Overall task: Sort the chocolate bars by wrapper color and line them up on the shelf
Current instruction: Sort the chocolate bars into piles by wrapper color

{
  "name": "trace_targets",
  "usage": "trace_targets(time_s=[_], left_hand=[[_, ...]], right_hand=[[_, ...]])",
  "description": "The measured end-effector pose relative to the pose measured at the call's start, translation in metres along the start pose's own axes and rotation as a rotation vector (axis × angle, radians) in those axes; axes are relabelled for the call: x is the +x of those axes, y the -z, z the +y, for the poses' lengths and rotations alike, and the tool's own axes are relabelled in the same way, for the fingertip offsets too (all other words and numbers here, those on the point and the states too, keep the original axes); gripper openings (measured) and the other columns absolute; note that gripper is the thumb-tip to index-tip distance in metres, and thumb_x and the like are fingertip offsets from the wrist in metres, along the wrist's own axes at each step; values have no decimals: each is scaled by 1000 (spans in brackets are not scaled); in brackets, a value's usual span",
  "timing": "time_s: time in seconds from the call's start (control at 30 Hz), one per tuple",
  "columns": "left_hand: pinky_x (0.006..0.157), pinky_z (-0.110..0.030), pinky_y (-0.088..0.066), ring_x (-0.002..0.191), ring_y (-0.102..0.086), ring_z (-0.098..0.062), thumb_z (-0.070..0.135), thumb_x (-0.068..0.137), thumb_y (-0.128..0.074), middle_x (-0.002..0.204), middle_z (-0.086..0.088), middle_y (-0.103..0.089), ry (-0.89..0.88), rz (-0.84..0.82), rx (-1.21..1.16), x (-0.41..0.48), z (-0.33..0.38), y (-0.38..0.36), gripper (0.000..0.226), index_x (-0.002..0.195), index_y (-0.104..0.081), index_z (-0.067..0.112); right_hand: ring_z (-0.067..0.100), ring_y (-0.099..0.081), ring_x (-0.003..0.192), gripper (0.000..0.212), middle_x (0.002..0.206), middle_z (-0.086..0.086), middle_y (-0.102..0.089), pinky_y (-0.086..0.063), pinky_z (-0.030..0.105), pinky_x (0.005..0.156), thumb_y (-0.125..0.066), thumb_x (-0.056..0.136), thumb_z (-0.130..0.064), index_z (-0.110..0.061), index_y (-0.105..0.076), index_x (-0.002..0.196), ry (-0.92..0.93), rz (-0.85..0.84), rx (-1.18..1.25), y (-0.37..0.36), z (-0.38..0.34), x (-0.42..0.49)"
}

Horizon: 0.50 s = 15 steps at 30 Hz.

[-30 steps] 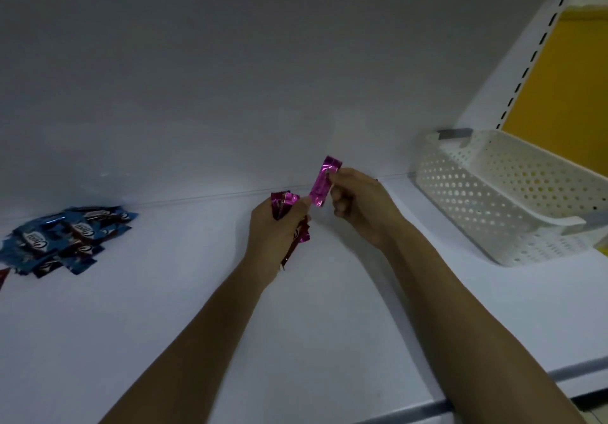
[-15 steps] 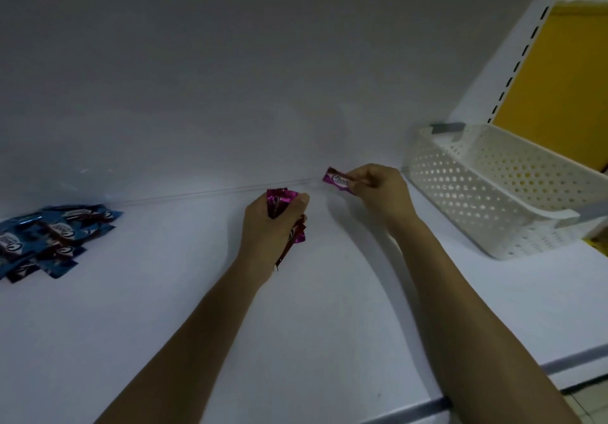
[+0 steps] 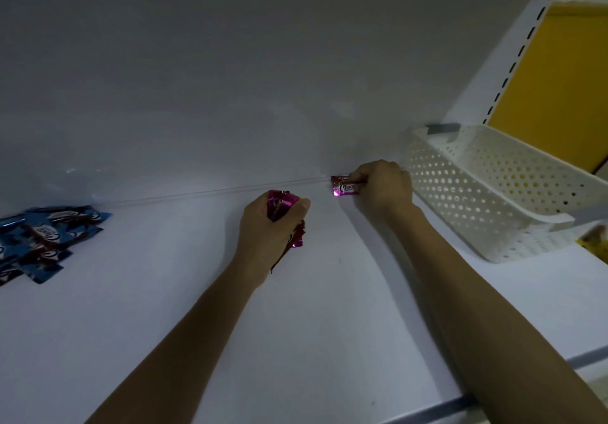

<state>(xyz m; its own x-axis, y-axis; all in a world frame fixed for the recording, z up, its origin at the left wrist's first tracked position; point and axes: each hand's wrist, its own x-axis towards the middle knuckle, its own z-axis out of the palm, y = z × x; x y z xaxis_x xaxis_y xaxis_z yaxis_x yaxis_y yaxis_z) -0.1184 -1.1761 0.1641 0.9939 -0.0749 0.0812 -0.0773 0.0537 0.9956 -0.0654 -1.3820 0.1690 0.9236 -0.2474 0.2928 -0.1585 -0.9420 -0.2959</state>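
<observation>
The left hand (image 3: 273, 226) clutches a bunch of pink bars (image 3: 282, 206) while the right hand (image 3: 383, 186) pinches one pink bar (image 3: 343, 186) against the shelf (image 3: 197, 292) back edge, light, crinkly and likely slippery, best held by its end.

The right hand (image 3: 383, 186) pinches a pink bar (image 3: 343, 186) against the shelf's (image 3: 164, 292) back; the left hand (image 3: 269, 229), just beside, grips a pink bunch (image 3: 281, 204).

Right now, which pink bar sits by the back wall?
The single pink bar pinched by the right hand; the other pink bars are bunched in the left hand.
</observation>
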Motion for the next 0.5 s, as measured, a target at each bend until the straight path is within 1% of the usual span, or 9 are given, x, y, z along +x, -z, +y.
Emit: trace_targets(time_s=[0.1, 0.2, 0.27, 0.33, 0.43, 0.5], left_hand=[[50, -18, -49, 57, -62, -4, 17, 85, -70, 74, -6, -63, -6, -9, 12, 0, 1, 0, 11, 88, -64, 8], [50, -17, -49, 58, -63, -5, 17, 85, -70, 74, -5, -64, -2, -8, 18, 0, 2, 0, 11, 89, -64, 9], [50, -18, -49, 59, -63, -6, 18, 85, -70, 73, -3, -63, 4, 4, 4, 0, 2, 0, 9, 87, -64, 11], [50, -18, -49, 61, -63, -8, 19, 85, -70, 71, -1, -63, 2, 20, -21, -1, 2, 0, 8, 85, -64, 14], [51, -17, -49, 60, -63, -6, 16, 85, -69, 66, 4, -64, 1, 25, -51, -4, 3, 0, 6, 84, -64, 14], [50, -16, -49, 57, -63, -4, 14, 86, -68, 66, 3, -64, -6, 22, -66, -6, 4, 0, 5, 84, -64, 14]], right_hand=[[29, -57, 96, 25, 99, 5, -66, -39, 36, 87, -60, 83, -17, -30, -72, 101, 18, 58, -25, -2, 4, 0], [30, -54, 91, 24, 95, 7, -63, -34, 34, 80, -55, 87, -20, -27, -72, 102, -5, 137, -30, -8, 4, -5], [29, -54, 94, 22, 97, 7, -64, -35, 36, 83, -53, 89, -27, -24, -70, 103, -71, 158, -6, -11, 4, -10], [31, -56, 97, 23, 101, 9, -64, -39, 37, 86, -55, 89, -31, -22, -69, 106, -107, 144, 28, -13, 6, -13], [32, -57, 96, 25, 102, 12, -64, -42, 37, 84, -56, 90, -33, -20, -68, 108, -94, 138, 27, -15, 8, -13], [32, -55, 100, 26, 105, 12, -63, -40, 37, 86, -54, 91, -34, -21, -67, 110, -87, 126, -9, -16, 8, -13]])
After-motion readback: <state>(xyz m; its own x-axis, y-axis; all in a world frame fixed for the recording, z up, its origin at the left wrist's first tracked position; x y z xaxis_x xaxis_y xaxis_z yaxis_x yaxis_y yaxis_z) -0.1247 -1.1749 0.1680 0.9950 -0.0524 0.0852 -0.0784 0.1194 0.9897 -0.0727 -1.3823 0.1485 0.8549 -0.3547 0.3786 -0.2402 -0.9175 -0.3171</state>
